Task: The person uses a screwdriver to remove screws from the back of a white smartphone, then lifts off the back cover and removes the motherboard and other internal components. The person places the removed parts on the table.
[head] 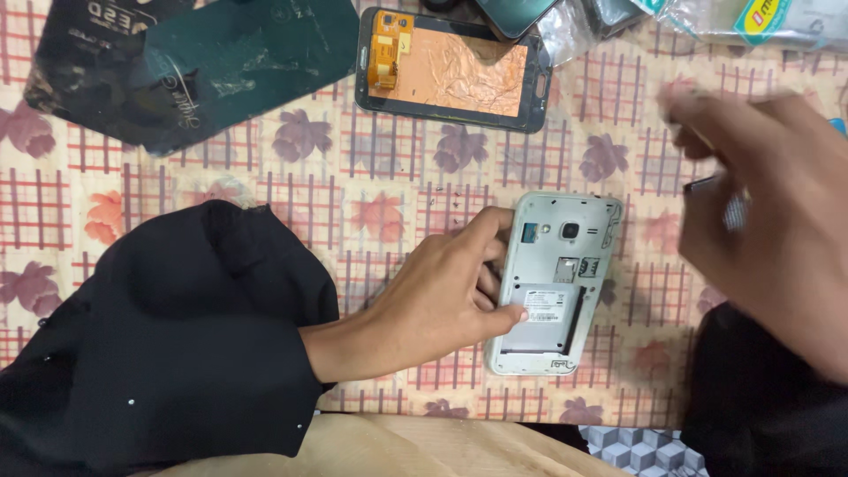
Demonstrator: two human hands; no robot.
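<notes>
1. The left hand (442, 296) sits at centre frame, its fingers closed on the left edge of an opened white phone (556, 283), thumb pressed into the empty battery bay.
2. The phone lies back-side up on the desk (291, 185), just right of centre, with its rear cover off and its camera end toward the top.
3. The right hand (777, 221) hovers at the right edge, blurred; its fingers are pinched together on a small dark part (707, 185) too smeared to identify.
4. A detached phone screen assembly (452, 71) with copper-coloured backing lies at upper centre.
5. Dark plastic pouches (177, 62) lie at upper left.
6. Black sleeves cover both forearms.
</notes>
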